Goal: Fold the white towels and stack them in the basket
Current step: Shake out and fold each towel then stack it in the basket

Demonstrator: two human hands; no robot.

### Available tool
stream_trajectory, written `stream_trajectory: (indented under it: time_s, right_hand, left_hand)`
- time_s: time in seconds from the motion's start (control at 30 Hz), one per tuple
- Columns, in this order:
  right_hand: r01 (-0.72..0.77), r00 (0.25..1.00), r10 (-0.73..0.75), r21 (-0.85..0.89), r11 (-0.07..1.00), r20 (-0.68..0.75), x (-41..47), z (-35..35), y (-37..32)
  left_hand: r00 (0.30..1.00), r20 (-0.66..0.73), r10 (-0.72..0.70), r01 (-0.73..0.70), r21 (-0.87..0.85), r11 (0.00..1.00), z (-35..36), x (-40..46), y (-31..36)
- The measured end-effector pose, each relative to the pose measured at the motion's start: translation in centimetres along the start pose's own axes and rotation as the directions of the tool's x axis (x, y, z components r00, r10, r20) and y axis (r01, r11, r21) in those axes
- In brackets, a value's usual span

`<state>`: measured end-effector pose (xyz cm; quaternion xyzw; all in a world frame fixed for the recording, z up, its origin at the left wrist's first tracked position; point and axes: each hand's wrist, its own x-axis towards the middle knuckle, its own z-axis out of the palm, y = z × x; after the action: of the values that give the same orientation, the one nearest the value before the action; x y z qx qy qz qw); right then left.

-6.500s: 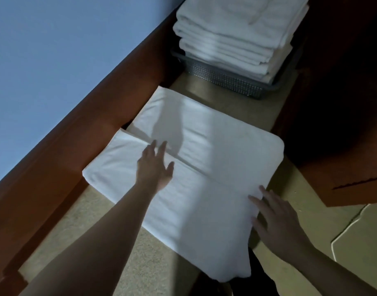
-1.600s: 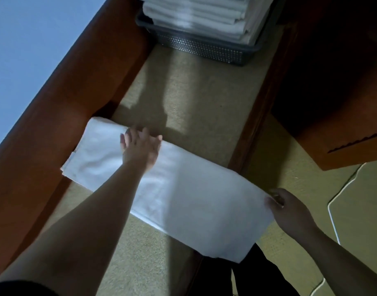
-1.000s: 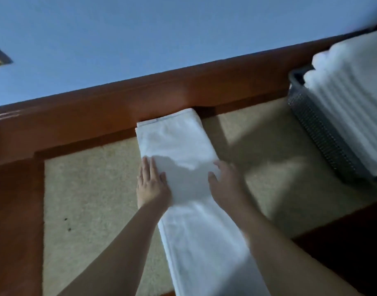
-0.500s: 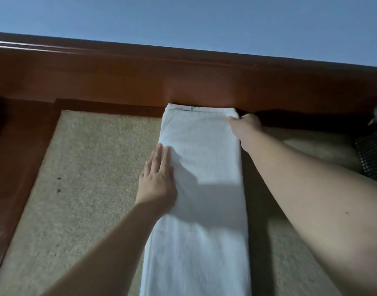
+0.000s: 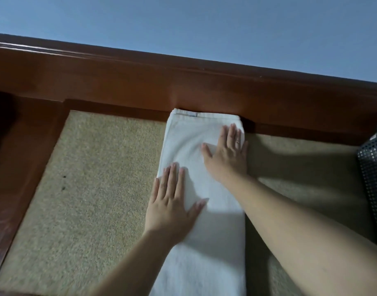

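Observation:
A white towel [image 5: 206, 253], folded into a long narrow strip, lies on the beige surface [image 5: 93, 189], its far end against the wooden rail. My left hand [image 5: 172, 208] lies flat on the strip's left edge near its middle, fingers straight. Farther up, near the strip's right edge, my right hand [image 5: 228, 154] presses flat on the towel with its fingers spread. The dark perforated basket [image 5: 373, 171] shows only as a corner at the right edge; its stacked towels are out of view.
A reddish wooden rail [image 5: 183, 88] runs along the far side of the beige surface below a blue wall, and a wooden border [image 5: 23, 167] frames the left side. Two small dark specks mark the beige surface at the left.
My right hand has left the towel's far right corner and now lies flat on the strip, a little nearer to me. My left hand stays pressed on the left edge.

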<state>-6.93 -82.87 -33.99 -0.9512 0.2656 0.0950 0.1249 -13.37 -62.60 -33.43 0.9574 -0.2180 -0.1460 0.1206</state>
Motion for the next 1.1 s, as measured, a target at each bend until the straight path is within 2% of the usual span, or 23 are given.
stream_trajectory:
  time_s: [0.2,0.27,0.37,0.4,0.47,0.53,0.7,0.8,0.9,0.97,1.03,1.1]
  right_hand:
    - [-0.006,0.983,0.020,-0.081,0.997,0.181,0.0,-1.8,-0.5]
    - [0.024,0.967,0.003,-0.100,0.995,0.256,-1.3,-3.1,-0.5]
    - [0.092,0.955,-0.073,-0.052,0.994,0.288,-7.4,-2.7,-0.6]
    - [0.125,0.956,-0.111,-0.036,0.991,0.271,-10.4,-1.6,-0.3]
    - [0.191,0.973,-0.185,-0.027,0.981,0.136,-16.8,1.3,0.9]
    - [0.196,0.980,-0.196,-0.008,0.981,0.027,-22.7,3.9,2.4]
    - [0.205,0.978,-0.207,-0.035,0.978,-0.041,-33.3,7.4,4.7]
    - [0.173,0.985,-0.173,-0.024,0.985,-0.009,-33.6,8.4,5.0]
    - [0.145,0.977,-0.140,-0.020,0.989,0.159,-32.9,7.1,4.8]
    - [0.143,0.969,-0.145,0.027,0.989,0.199,-34.0,6.0,5.0]
    - [0.101,0.986,-0.121,0.175,0.979,0.111,-37.0,5.1,5.5]
    - [0.014,0.998,0.011,0.362,0.932,-0.066,-41.3,5.6,6.5]
  left_hand:
    - [0.998,0.056,-0.017,0.012,0.073,0.997,-0.5,-0.5,0.2]
    - [0.999,0.050,-0.020,0.019,0.030,0.999,-0.5,-2.9,0.6]
    - [1.000,0.002,-0.002,0.002,-0.032,0.999,1.4,-9.0,0.9]
    - [1.000,-0.007,0.006,-0.006,-0.027,1.000,2.3,-11.2,0.7]
    - [1.000,-0.012,0.009,-0.009,-0.007,1.000,3.9,-15.1,0.1]
    - [1.000,-0.027,0.016,-0.016,0.008,1.000,4.6,-18.0,-0.7]
    - [0.994,-0.030,0.103,-0.103,0.009,0.995,5.3,-22.7,-2.6]
    - [0.994,-0.011,0.110,-0.110,0.038,0.993,5.7,-22.6,-2.8]
    - [0.986,0.153,0.065,-0.080,0.092,0.993,4.3,-22.5,-2.3]
    - [0.977,0.212,0.037,-0.056,0.085,0.995,3.4,-23.0,-2.2]
    - [0.987,0.158,0.026,-0.027,0.008,1.000,2.7,-24.8,-2.5]
    - [0.998,-0.059,-0.027,0.019,-0.132,0.991,2.9,-27.6,-3.1]
